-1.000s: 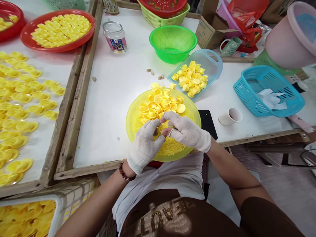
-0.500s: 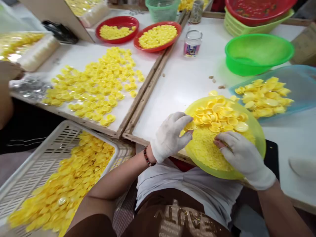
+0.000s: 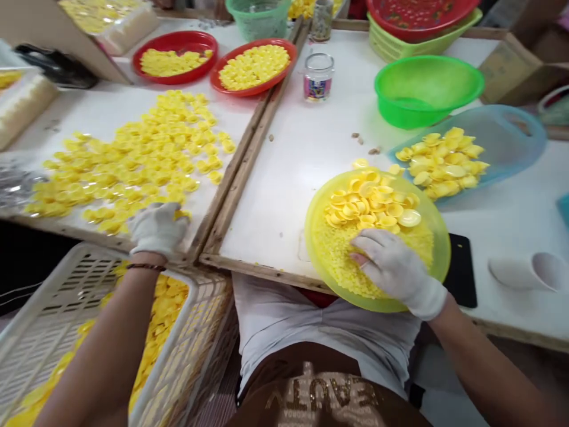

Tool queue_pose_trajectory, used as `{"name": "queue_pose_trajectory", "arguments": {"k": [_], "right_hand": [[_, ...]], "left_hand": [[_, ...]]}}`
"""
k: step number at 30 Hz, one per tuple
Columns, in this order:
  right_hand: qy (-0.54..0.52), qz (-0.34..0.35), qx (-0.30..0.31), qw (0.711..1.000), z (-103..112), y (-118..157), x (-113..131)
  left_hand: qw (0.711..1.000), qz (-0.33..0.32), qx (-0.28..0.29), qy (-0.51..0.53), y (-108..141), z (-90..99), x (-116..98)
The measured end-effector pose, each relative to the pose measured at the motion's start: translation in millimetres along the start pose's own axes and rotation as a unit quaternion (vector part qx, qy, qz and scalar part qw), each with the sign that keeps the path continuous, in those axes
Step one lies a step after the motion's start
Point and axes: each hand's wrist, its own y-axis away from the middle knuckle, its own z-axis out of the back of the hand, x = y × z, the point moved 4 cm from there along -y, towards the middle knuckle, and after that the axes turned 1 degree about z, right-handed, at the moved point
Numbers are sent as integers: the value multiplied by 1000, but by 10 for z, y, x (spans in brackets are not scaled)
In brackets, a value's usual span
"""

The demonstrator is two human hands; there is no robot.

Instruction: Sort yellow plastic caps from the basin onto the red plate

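My left hand [image 3: 157,228], in a white glove with bare fingertips, is down at the near edge of a spread of small yellow plastic cups [image 3: 146,145] on the left table. Its fingers are curled round a yellow cup, mostly hidden by the hand. My right hand [image 3: 393,267], gloved alike, is over the yellow bowl [image 3: 440,255]. Its fingers are drawn together at the fine yellow granules [image 3: 333,261]; whatever is between them is hidden. Larger yellow shell-like cups [image 3: 368,198] lie heaped on the far side of the bowl.
A crate [image 3: 195,308] of yellow pieces stands below the left table. Two red plates [image 3: 213,50], a glass jar [image 3: 318,77], a green basin [image 3: 427,89] and a blue tray [image 3: 511,127] stand farther back. A phone [image 3: 462,273] and white cup [image 3: 515,273] lie right.
My left hand has moved from the bowl's left rim, where it held a yellow cup, to the cups on the left table. My right hand stays at the granules. The view has shifted right.
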Motion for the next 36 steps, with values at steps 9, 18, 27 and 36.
{"name": "queue_pose_trajectory", "arguments": {"k": [9,18,27,36], "right_hand": [[-10,-35,131,991,-185,-79,225],[-593,-279,-107,748,-75,-32,-173],[-776,-340,-155,508,4,-120,-278],[-730,-230,-312,563,13,-624,37]], "left_hand": [[906,-315,-59,275,502,432,-2005],[879,-444,57,166,691,247,-3386],[853,-464,95,221,1236,204,-2930],[876,-395,37,276,1267,99,-2925]]}}
